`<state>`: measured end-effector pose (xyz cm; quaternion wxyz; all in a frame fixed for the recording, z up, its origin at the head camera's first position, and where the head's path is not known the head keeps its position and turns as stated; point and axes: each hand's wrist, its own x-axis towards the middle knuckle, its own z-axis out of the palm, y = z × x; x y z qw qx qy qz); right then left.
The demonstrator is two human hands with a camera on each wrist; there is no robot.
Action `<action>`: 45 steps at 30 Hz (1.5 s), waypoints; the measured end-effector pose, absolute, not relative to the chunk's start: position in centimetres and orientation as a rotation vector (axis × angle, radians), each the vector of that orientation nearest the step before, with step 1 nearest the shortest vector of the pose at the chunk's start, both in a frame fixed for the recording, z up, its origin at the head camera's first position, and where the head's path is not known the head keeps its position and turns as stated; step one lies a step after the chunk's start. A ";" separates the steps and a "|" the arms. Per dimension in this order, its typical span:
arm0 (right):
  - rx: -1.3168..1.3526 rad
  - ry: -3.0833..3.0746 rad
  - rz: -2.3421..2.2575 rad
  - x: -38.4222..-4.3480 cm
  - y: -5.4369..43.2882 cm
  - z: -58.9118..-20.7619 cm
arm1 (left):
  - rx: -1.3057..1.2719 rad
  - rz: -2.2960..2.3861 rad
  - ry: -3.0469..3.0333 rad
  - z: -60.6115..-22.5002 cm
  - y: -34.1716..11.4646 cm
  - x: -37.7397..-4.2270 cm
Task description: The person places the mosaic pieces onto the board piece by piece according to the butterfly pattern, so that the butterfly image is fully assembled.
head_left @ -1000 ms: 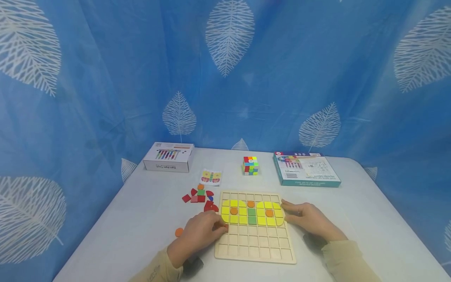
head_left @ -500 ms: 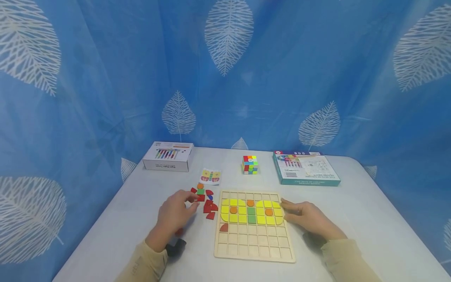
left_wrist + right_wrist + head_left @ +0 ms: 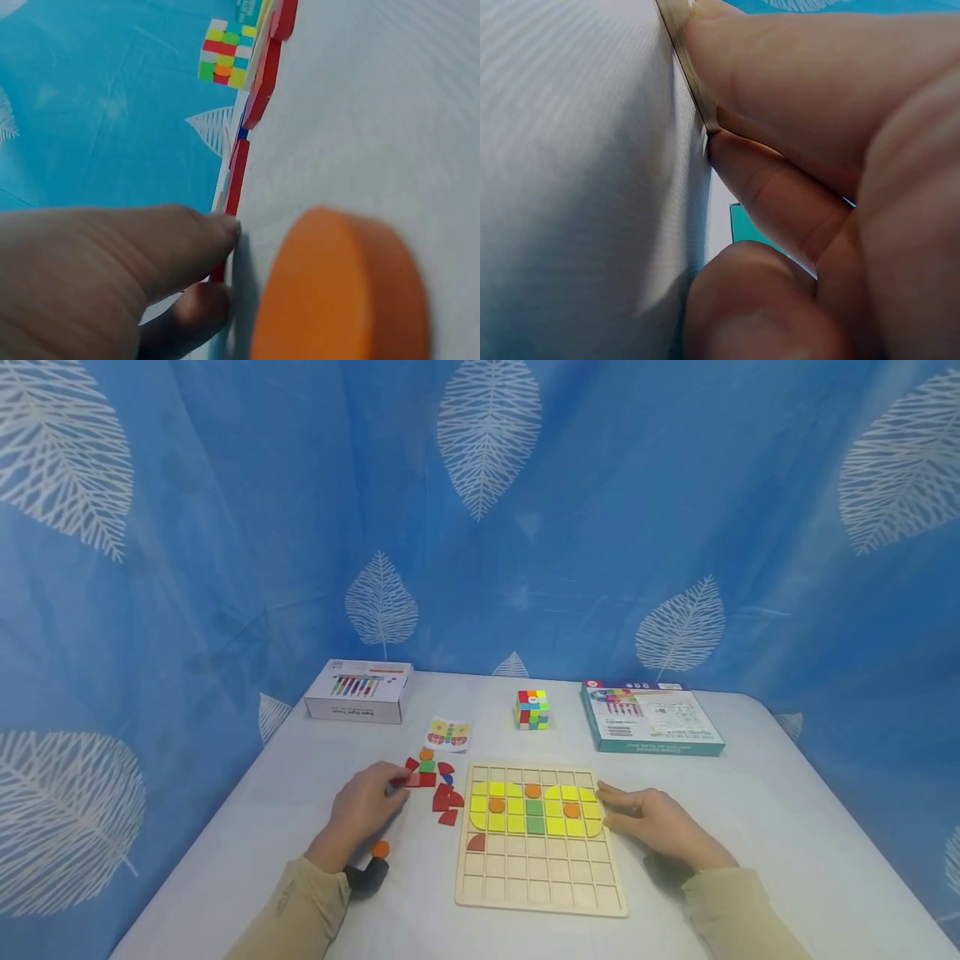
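Note:
My left hand [image 3: 367, 806] is at the left edge of a loose pile of coloured tiles. Its thumb and a finger pinch a red tile [image 3: 218, 273], mostly hidden by the fingertips. Beside it lie a pink tile [image 3: 413, 781] and a red square [image 3: 427, 779]. The wooden grid board [image 3: 540, 889] bears yellow, green and orange pieces in its upper rows. A red quarter-circle [image 3: 477, 842] sits in a left cell below the yellow. My right hand [image 3: 667, 828] rests against the board's right edge, thumb and fingers touching it.
An orange disc [image 3: 381, 849] lies near the left wrist. Behind the tiles is a pattern card [image 3: 448, 735]. A puzzle cube [image 3: 532, 710] stands between a white box [image 3: 356, 693] at back left and a flat teal-edged box [image 3: 652, 718] at back right.
My left hand has let go of the red quarter-circle on the board and moved left to the loose tiles, where it now pinches a red tile. My right hand has stayed put.

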<state>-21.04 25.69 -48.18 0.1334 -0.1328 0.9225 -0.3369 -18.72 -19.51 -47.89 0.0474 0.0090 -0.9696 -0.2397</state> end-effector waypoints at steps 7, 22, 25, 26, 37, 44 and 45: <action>-0.376 2.672 -0.990 -21.0 25.5 -48.1 | 0.152 -0.685 -2.962 -48.0 -19.9 -19.0; -0.343 2.672 -0.982 -21.1 25.6 -48.6 | 0.200 -0.655 -2.937 -48.1 -20.3 -18.8; -0.328 2.668 -0.987 -21.1 25.6 -48.7 | 0.199 -0.639 -2.946 -48.1 -20.3 -18.8; -0.328 2.669 -0.984 -21.1 25.6 -48.7 | 0.200 -0.636 -2.947 -48.1 -20.3 -18.9; -0.348 2.671 -0.987 -21.1 25.8 -48.8 | 0.228 -0.725 -2.863 -47.7 -19.5 -18.5; -0.326 2.665 -0.987 -21.2 25.8 -48.8 | 0.123 -0.804 -2.801 -47.1 -17.1 -17.3; -0.325 2.665 -0.986 -21.2 25.8 -48.8 | 0.097 -0.792 -2.798 -47.0 -16.7 -17.1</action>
